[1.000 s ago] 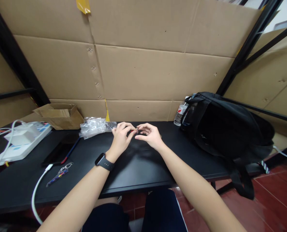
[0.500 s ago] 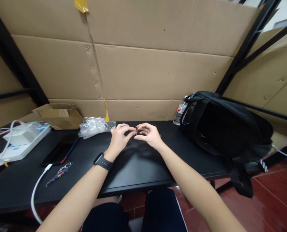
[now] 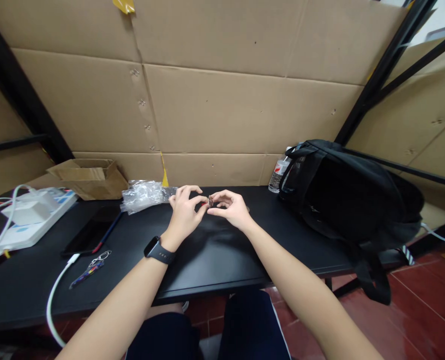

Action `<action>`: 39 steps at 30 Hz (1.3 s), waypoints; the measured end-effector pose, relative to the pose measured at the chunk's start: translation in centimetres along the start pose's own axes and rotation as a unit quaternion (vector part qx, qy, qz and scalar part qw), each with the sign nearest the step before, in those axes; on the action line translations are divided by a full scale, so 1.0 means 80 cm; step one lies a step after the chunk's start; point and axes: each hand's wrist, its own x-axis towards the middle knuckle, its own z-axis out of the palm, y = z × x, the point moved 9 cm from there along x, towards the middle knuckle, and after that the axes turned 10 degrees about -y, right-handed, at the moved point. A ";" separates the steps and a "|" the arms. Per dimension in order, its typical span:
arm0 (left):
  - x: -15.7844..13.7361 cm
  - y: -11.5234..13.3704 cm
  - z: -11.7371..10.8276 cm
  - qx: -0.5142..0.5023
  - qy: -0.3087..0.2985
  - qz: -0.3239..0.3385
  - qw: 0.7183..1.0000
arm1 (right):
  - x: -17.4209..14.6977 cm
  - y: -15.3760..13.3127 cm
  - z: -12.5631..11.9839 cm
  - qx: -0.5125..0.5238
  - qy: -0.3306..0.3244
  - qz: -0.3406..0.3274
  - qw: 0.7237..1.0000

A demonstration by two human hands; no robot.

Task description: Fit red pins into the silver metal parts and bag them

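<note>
Above the black table, both of my hands meet over something small. My left hand (image 3: 186, 212), with a dark watch on its wrist, pinches a small red piece (image 3: 203, 204) between thumb and forefinger; its other fingers are raised. Against that piece stands a thin, round, shiny thing (image 3: 210, 201), which looks like a metal ring or disc. My right hand (image 3: 230, 207) grips this round thing at its edge with thumb and fingertips. The fingers cover most of both pieces, and their exact kind is too small to make out.
Crumpled clear plastic (image 3: 143, 196) lies left of my hands, near a brown paper bag (image 3: 91, 179). Further left are a phone (image 3: 92, 231), a pen, a keychain (image 3: 90, 270) and a white power strip (image 3: 38, 227). A water bottle (image 3: 277, 175) and black backpack (image 3: 353, 195) stand right.
The round thing has turned from edge-on to show more of its face. My left hand's free fingers have lifted and spread a little. Both hands stay close together.
</note>
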 end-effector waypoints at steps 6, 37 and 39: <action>0.000 0.001 0.002 -0.010 -0.001 0.000 1.000 | -0.001 0.002 0.002 0.027 0.001 0.005 1.000; -0.001 0.007 0.000 -0.015 0.014 0.037 0.999 | 0.000 0.007 0.001 -0.034 -0.046 0.045 0.997; 0.001 0.002 0.001 -0.044 0.001 0.018 0.999 | 0.001 0.010 0.000 -0.046 -0.052 0.051 0.996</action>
